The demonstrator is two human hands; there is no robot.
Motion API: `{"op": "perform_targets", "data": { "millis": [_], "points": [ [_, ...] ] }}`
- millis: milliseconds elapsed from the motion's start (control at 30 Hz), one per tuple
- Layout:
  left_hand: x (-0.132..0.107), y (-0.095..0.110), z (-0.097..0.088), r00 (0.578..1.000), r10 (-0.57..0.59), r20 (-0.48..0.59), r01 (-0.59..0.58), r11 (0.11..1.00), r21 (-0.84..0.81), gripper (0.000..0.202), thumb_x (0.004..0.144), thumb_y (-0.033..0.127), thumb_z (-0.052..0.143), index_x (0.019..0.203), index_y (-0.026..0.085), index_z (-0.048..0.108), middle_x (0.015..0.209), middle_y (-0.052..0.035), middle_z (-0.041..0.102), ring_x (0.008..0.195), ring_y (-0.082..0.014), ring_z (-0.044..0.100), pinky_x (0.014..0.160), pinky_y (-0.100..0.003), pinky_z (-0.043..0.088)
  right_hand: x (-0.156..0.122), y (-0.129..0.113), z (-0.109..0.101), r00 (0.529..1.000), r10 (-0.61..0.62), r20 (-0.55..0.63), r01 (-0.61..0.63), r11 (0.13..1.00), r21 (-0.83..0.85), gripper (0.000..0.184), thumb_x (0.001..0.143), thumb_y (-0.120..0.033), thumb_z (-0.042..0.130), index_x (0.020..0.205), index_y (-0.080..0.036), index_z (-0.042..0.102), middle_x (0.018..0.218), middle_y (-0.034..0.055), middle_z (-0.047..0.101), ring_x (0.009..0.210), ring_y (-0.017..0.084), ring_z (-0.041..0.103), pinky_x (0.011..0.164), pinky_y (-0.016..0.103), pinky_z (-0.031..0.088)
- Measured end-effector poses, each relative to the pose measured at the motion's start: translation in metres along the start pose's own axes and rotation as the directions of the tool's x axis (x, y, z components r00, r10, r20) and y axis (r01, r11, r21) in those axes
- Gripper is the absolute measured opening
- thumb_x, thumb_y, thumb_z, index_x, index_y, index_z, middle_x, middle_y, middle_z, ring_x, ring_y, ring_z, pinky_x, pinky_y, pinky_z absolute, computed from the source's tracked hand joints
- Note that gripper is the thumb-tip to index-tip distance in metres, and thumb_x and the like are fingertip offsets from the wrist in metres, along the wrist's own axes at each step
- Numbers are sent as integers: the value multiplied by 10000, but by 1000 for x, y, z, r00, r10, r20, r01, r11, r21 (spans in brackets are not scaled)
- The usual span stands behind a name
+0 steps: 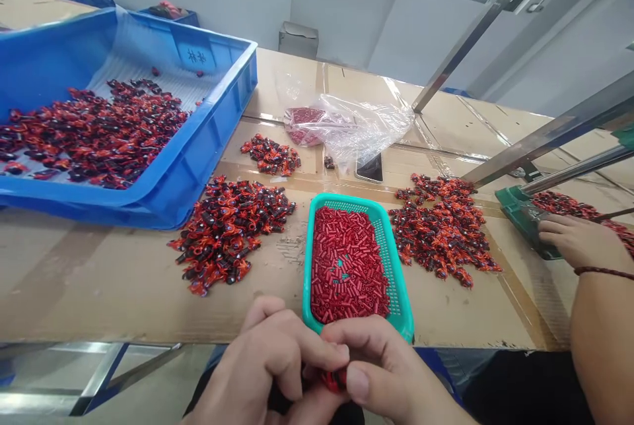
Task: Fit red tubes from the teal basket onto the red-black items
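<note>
My left hand [277, 365] and my right hand [379, 365] meet at the table's front edge, fingers closed together around a small red and black part [335, 380]. Fingertips cover most of it, so its exact shape is hidden. Just beyond them stands a green plastic basket [399, 280] holding many short red tubes [349, 260]. Left of the basket lies a pile of small orange-red and black wired parts [232, 227]. A similar pile [443, 227] is on its right, and a smaller heap [271, 154] sits farther back.
A large blue crate [218, 128] with many such parts stands at left. Behind the basket are a clear plastic bag [366, 121] and a phone [370, 167]. Metal bars [549, 128] cross the right side. A co-worker's hand [584, 237] is at a green tray [520, 220].
</note>
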State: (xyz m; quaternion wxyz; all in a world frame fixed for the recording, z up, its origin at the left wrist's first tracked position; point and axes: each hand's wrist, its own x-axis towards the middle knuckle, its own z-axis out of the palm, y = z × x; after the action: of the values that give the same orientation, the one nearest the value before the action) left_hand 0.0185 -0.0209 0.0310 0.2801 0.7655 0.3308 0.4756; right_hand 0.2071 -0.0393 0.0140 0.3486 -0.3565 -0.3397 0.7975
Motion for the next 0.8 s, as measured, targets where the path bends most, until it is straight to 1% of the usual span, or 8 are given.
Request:
{"op": "perform_targets", "data": {
  "millis": [67,167,267,367,433,533,667,800],
  "points": [
    [-1,1,2,998,-13,-65,11,999,-36,274,981,127,686,890,240,453,862,67,804,607,-76,728,752,-288,589,-1,1,-1,1000,-11,10,11,1000,25,477,749,-630,870,950,-213,758,785,15,666,823,159,605,769,255,486],
    [-2,3,5,996,-39,-79,37,999,-18,300,954,103,709,854,245,464,849,66,816,595,-95,742,734,-302,607,-3,-2,-1,1000,6,-13,-6,1000,17,471,732,-609,896,961,-217,771,811,16,682,813,148,605,750,240,488],
    [-3,3,8,991,-49,-123,51,999,13,301,926,80,718,838,258,492,796,70,820,549,-122,738,710,-324,637,-8,-9,4,995,35,-98,-42,997,-71,496,712,-641,898,956,-222,792,853,23,693,793,145,580,725,246,486],
    [-4,-1,12,979,22,-203,-17,999,27,267,925,112,719,839,268,520,716,83,807,467,-129,702,638,-321,648,-13,-14,10,983,42,-179,-67,988,-136,555,690,-711,877,965,-233,805,856,34,699,809,166,585,759,283,506],
    [-5,-6,15,967,72,-243,-70,997,18,285,936,132,713,802,264,498,694,91,800,413,-112,664,606,-306,643,-14,-16,13,982,44,-185,-71,988,-140,585,674,-748,863,951,-235,806,864,48,710,828,186,611,783,311,528],
    [-6,-10,19,966,86,-242,-89,996,-2,347,952,124,694,754,256,442,725,90,807,411,-88,658,604,-283,631,-13,-11,12,984,21,-179,-45,990,-134,564,700,-741,848,952,-238,807,889,62,721,855,202,636,800,327,549],
    [-6,-4,21,959,80,-272,-82,997,5,310,962,73,639,780,251,462,722,100,796,429,-80,666,595,-286,603,-6,3,3,992,-51,-116,34,989,-143,548,727,-715,842,972,-227,805,846,47,677,783,174,587,711,283,522],
    [-5,3,13,990,-6,-138,15,998,62,295,939,23,649,831,245,488,796,79,816,517,-82,712,642,-293,596,-2,7,-1,989,-52,-135,28,984,-175,550,756,-713,820,911,-185,805,779,26,631,726,144,534,669,251,484]
  ]
}}
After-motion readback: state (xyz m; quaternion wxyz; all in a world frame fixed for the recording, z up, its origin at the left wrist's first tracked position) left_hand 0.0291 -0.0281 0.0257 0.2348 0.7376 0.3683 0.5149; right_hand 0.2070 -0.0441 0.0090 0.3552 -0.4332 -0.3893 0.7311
